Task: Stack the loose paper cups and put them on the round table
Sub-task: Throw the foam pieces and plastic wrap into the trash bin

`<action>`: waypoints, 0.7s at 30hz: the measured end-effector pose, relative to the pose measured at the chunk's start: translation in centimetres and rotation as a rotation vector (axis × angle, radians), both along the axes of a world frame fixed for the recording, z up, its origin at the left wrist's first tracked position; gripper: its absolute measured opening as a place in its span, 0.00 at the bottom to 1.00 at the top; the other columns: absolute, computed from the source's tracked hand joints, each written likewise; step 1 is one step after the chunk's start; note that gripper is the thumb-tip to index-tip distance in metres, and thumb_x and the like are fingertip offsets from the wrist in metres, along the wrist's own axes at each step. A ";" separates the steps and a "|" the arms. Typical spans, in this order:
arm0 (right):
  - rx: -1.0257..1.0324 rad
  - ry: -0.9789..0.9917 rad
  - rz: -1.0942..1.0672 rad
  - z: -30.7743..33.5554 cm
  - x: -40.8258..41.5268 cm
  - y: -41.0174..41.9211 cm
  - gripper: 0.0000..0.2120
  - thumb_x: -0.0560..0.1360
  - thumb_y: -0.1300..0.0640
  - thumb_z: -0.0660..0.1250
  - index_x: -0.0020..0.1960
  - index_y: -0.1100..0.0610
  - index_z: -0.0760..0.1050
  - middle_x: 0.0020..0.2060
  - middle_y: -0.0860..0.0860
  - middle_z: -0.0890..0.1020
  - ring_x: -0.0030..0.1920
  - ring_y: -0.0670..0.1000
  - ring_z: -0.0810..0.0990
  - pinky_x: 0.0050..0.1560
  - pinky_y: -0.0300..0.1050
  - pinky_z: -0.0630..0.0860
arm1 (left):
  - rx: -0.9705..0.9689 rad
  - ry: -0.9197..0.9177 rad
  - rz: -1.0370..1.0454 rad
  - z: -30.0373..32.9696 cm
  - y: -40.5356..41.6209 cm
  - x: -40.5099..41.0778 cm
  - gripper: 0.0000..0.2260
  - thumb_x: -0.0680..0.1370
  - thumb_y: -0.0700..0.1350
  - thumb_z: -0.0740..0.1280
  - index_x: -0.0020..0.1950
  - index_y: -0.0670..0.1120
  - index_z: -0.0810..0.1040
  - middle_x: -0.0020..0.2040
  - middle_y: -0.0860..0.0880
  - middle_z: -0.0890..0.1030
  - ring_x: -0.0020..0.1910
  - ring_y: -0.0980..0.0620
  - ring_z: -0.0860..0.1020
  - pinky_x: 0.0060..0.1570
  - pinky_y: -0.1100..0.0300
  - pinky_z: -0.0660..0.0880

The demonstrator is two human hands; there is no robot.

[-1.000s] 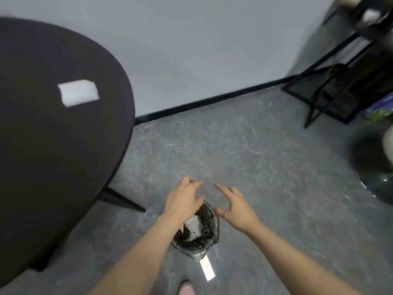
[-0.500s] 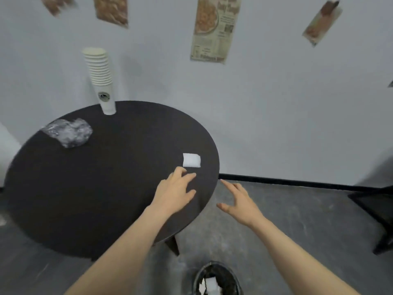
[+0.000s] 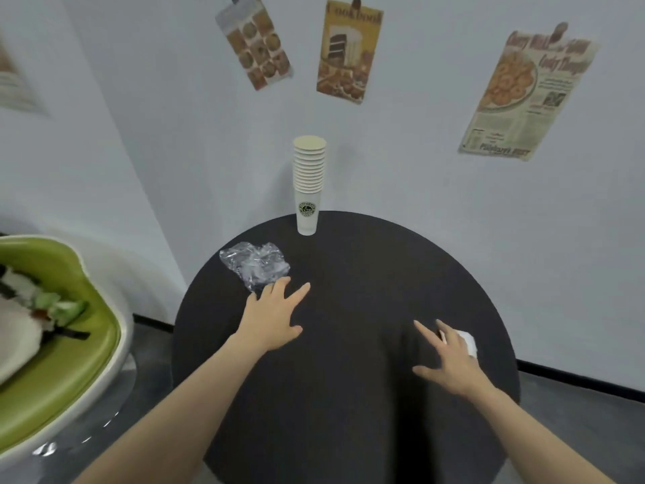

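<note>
A tall stack of white paper cups (image 3: 309,185) with a green round logo stands upright at the far edge of the black round table (image 3: 349,396), close to the wall. My left hand (image 3: 275,317) hovers over the table's left part, fingers spread, holding nothing, its fingertips beside a crumpled clear plastic wrapper (image 3: 256,265). My right hand (image 3: 450,358) is over the right part of the table, fingers apart and empty, partly covering a small white paper piece (image 3: 467,342).
A green and white chair (image 3: 80,344) with cloth items on its seat stands to the left of the table. Several paper posters (image 3: 349,50) hang on the white wall behind. Grey floor shows at the lower left and right.
My view has swung up from the floor bin to the table top and moved left. Both hands now hang over the table; the left has come near the plastic wrapper.
</note>
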State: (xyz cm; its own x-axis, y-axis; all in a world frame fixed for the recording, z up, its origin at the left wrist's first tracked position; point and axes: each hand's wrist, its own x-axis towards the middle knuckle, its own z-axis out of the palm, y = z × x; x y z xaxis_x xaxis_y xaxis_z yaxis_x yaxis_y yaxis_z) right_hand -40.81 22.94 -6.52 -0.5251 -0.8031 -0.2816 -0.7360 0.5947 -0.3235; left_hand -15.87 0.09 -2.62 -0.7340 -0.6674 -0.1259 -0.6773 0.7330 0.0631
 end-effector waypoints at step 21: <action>0.462 0.046 0.003 -6.1 -10.6 -2.3 0.44 0.77 0.57 0.64 0.74 0.36 0.33 0.76 0.49 0.35 0.77 0.56 0.37 0.73 0.61 0.50 | 0.288 -0.096 0.280 -10.7 -20.6 -4.0 0.57 0.62 0.70 0.73 0.73 0.65 0.31 0.75 0.51 0.27 0.75 0.45 0.30 0.66 0.25 0.46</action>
